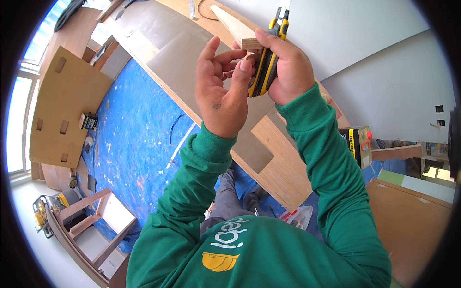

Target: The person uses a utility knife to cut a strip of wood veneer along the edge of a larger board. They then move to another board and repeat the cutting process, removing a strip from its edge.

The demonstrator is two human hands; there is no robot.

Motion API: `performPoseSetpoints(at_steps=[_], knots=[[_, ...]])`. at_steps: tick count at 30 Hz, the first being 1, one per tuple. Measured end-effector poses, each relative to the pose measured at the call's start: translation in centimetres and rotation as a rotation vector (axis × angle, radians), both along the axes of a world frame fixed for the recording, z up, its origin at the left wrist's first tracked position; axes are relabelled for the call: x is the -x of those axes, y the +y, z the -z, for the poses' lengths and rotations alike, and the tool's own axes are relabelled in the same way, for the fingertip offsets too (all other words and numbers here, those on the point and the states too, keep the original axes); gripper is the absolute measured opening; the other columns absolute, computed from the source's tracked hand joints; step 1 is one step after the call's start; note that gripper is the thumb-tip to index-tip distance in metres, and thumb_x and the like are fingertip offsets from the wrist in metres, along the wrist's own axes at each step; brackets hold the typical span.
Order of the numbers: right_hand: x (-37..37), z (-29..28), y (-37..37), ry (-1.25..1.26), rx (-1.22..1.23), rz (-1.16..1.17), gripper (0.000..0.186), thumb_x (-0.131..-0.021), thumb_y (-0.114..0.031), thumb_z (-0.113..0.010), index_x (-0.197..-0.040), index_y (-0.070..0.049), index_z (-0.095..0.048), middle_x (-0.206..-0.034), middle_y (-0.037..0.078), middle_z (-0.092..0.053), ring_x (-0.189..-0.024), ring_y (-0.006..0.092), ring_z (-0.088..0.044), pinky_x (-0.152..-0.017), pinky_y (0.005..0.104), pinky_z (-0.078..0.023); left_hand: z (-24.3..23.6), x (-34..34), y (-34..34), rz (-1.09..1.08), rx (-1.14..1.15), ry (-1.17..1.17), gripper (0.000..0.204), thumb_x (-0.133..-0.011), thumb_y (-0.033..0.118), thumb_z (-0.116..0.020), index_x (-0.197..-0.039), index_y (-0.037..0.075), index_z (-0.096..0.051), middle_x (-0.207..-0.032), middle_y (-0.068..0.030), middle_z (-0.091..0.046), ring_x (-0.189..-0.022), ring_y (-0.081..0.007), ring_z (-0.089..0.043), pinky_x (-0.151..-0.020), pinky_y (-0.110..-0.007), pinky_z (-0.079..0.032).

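My right hand [293, 67] is closed around a yellow-and-black utility knife [263, 72], its narrow end pointing away from me. The right thumb rests beside the end of a pale wooden strip [235, 28], whose layered, sawn end faces me. My left hand [223, 86] is just left of the knife, palm turned partly up, index finger raised and the other fingers bent and apart. Its fingertips and thumb come close to the strip's end; whether they touch it is hidden. Below both hands lies a long workbench [283, 168] with a grey sheet [185, 55] on it.
Blue sheeting [129, 115] covers the floor at left, with a brown slotted panel [65, 110] leaning beyond. A wooden frame [101, 211] stands lower left. At right are a black-and-yellow can [353, 144], large grey panels [398, 81] and a brown board [408, 225].
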State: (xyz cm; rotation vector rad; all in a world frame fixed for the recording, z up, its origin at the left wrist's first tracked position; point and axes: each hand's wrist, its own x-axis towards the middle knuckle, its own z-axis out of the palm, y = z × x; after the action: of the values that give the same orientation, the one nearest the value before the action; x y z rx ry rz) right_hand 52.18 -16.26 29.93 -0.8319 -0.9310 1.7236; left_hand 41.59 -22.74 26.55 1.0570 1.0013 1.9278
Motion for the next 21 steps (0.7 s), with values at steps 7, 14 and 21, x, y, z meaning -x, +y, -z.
performPoseSetpoints(at_steps=[7,14,21], knots=[[0.9,-1.1,0.4,-0.027,-0.056,0.036,0.033,-0.095,-0.032,-0.065,-0.111,-0.003,-0.062,-0.102,0.015,-0.072,-0.071,0.0127,-0.06,-0.063,0.028,-0.05,3.7,1.2,-2.7,0.015,0.21,0.053,0.053,-0.095,0.008,-0.062,-0.141,-0.003,-0.039,-0.11,-0.0128,-0.064,-0.094,-0.0146,-0.062,-0.084,-0.028,-0.051],[1.4,-1.4,0.9,-0.021,-0.086,0.035,0.033,-0.094,-0.034,-0.067,-0.107,-0.004,-0.062,-0.102,0.016,-0.072,-0.069,0.0135,-0.059,-0.063,0.0295,-0.05,11.3,1.0,-9.3,0.214,0.533,0.003,0.049,-0.097,0.008,-0.059,-0.141,-0.002,-0.04,-0.112,-0.0118,-0.062,-0.099,-0.0141,-0.058,-0.091,-0.03,-0.047],[1.6,-1.1,0.4,-0.028,-0.1,0.082,0.033,-0.09,-0.029,-0.072,-0.106,-0.001,-0.062,-0.088,0.015,-0.069,-0.065,0.0147,-0.058,-0.062,0.0301,-0.05,15.3,0.5,-14.9,0.351,0.761,0.133,0.044,-0.097,0.013,-0.061,-0.136,-0.002,-0.047,-0.104,-0.007,-0.064,-0.096,-0.0123,-0.059,-0.089,-0.029,-0.048]])
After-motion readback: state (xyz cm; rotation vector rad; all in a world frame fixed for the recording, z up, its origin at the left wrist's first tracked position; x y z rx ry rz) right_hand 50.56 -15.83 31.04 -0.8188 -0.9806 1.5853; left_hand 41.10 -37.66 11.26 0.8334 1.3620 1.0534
